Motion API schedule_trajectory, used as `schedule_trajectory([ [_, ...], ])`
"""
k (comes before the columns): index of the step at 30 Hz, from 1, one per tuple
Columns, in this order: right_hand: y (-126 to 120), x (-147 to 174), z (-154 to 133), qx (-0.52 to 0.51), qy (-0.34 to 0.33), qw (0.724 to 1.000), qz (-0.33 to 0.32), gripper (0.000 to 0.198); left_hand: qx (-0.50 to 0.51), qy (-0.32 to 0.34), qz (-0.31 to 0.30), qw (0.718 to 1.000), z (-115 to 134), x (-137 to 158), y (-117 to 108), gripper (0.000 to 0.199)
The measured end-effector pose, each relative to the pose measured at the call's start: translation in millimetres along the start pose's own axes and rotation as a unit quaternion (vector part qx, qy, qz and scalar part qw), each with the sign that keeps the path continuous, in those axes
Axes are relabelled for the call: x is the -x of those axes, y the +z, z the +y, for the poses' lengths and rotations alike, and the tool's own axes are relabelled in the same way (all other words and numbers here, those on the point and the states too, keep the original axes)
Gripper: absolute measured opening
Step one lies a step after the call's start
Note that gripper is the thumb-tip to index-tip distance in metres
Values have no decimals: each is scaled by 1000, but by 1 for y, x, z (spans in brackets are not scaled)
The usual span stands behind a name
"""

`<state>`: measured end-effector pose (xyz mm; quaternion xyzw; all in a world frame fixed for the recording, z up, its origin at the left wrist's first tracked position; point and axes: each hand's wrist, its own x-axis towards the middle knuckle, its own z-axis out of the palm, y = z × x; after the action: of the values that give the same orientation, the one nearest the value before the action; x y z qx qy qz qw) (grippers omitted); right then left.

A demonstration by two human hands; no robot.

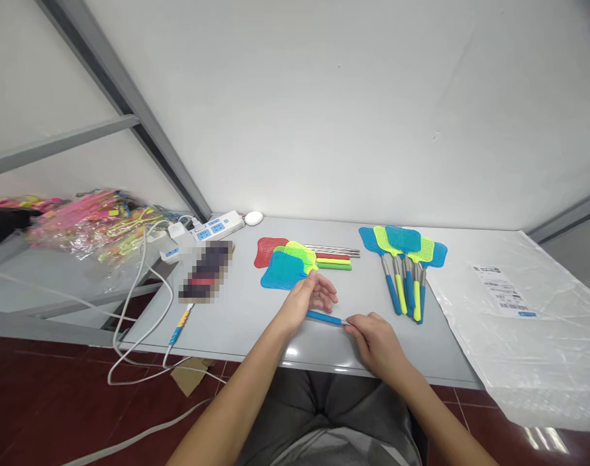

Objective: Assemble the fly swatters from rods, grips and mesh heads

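My right hand [375,343] is closed around the metal rod end of a blue fly swatter handle [325,317], just above the table's front part. The blue grip points left, and its end meets the heel of my left hand [312,299]. The left fingers are loosely bent and apart, not wrapped round the handle. Just beyond the left hand lie loose swatter heads: a blue one [281,270], a yellow-green one [302,254] and a red one [270,251]. Beside them are several metal rods [336,250] and coloured grips, including a green one [338,266].
Several whole fly swatters [404,272] lie fanned out on the right, near a white plastic package [508,323]. On the left are a blurred-out phone [205,272] on a cable, a power strip [217,228] and bagged colourful items [98,223]. The grey table [217,336] meets a white wall.
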<state>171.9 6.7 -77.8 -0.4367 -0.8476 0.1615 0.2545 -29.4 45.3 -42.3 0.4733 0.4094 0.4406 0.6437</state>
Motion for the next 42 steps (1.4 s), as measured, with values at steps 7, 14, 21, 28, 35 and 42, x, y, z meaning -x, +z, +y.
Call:
schedule_trajectory([
  [7, 2, -3, -1, -17, 8, 1000, -16, 28, -128, -12, -2, 992, 6, 12, -8, 37],
  [14, 9, -16, -4, -34, -9, 999, -10, 19, -571, 19, -34, 820, 13, 59, -2, 22],
  [21, 33, -65, -43, 57, 14, 998, 10, 55, -602, 1, 137, 787, -6, 94, -49, 27],
  [28, 70, -108, -76, 127, -18, 987, -100, 59, -462, -29, 283, 840, -22, 116, -73, 33],
  [35, 62, -57, -67, 122, -22, 990, -61, 47, -484, -53, 252, 836, -15, 105, -73, 31],
  [42, 46, -1, -37, 125, 110, 982, 95, 37, -540, -46, 218, 812, -16, 88, -61, 32],
])
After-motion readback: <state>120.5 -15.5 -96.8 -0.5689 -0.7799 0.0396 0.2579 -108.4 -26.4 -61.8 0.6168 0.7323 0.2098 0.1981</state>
